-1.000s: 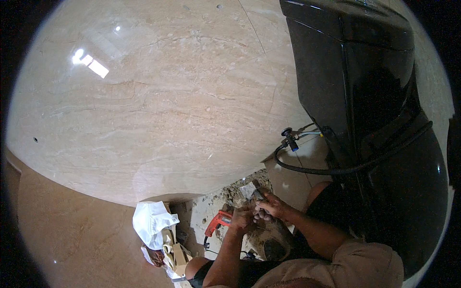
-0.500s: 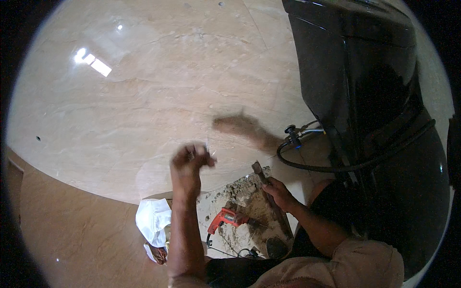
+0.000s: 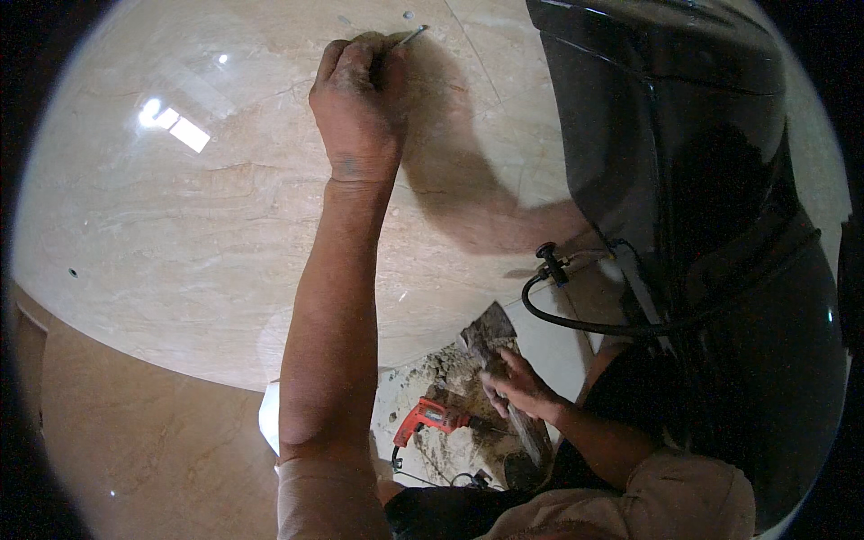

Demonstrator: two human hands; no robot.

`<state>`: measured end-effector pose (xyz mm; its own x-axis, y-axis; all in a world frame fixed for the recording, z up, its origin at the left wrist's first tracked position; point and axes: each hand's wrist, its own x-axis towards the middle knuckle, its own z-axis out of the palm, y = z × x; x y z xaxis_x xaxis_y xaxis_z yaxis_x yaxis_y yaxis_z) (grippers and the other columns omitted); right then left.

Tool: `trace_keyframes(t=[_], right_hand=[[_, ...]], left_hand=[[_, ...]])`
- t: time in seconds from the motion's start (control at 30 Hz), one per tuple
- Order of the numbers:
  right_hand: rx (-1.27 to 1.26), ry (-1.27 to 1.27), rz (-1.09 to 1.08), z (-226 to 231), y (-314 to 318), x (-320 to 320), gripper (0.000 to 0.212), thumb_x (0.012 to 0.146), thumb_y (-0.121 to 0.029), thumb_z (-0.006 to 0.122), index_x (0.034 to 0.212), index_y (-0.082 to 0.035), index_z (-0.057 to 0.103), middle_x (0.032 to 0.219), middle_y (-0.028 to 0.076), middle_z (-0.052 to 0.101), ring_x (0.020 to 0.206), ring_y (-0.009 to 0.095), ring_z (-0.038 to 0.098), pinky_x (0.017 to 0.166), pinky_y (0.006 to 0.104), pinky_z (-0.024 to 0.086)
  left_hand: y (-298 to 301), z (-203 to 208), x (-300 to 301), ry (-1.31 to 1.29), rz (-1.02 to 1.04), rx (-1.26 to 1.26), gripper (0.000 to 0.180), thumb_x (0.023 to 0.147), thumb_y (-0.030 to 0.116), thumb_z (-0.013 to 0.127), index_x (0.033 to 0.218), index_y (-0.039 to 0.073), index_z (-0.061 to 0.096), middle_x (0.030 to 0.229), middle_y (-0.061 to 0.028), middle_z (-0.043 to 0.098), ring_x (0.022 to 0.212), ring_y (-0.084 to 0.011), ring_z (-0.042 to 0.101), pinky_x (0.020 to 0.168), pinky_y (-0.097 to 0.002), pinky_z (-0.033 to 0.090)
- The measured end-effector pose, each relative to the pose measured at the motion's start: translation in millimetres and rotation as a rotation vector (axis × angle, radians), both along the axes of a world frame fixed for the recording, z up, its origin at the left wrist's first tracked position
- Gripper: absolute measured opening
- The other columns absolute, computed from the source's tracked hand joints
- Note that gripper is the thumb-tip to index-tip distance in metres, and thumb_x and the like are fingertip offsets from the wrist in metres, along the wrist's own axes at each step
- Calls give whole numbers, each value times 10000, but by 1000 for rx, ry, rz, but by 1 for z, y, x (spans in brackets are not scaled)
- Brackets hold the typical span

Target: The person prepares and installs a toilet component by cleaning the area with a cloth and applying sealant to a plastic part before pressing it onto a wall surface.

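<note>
Grey, broad-bladed, a hatchet (image 3: 490, 327) fills the curled right hand (image 3: 525, 387); the left hand (image 3: 362, 101) pinches a silvery pin (image 3: 414, 35).

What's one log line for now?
left hand: holds thin rod near hole | right hand: holds flat-headed tool | drill: lying amid debris

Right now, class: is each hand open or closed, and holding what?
Left hand: closed, pinching a thin metal pin, perhaps a screw.
Right hand: closed around a hatchet.

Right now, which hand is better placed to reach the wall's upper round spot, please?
The left hand, likely: it holds a metal pin near the round spot; the right hand, lower down, holds a bladed tool.
</note>
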<state>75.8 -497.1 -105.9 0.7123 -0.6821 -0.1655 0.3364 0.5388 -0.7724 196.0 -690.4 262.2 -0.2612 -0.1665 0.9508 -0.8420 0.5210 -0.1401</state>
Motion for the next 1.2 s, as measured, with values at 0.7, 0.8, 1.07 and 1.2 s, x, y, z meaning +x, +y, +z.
trace_keyframes(t=[0.7,0.8,1.07,1.2], right_hand=[[-1218,351,-1517,260,-187,-4,431,967,-159,605,1341,49,560,1170,322,653,1084,448,659,943,457,526],[-1368,334,-1634,268,-196,-3,406,955,-149,617,1316,33,583,1125,293,679,1020,444,683,889,458,550],[-1364,367,-1516,266,-197,2,384,898,-67,679,1247,81,621,1156,281,681,1052,404,693,917,423,551],[-1326,413,-1544,266,-201,1,334,911,-153,662,1212,-9,655,977,256,709,855,432,706,778,478,570]], left_hand=[[-6,-8,2,10,-33,-14,222,799,-28,692,1006,44,724,978,-132,678,874,-334,682,771,-385,561],[-8,-9,2,16,-37,-11,243,777,-45,683,1004,35,720,978,-135,677,876,-335,681,770,-381,560],[-10,-8,3,14,-66,-45,218,772,-26,685,981,27,710,967,-135,674,866,-344,679,764,-385,561],[-9,-9,2,14,-37,-30,194,779,-6,688,969,28,706,967,-138,674,865,-352,682,765,-395,561]])
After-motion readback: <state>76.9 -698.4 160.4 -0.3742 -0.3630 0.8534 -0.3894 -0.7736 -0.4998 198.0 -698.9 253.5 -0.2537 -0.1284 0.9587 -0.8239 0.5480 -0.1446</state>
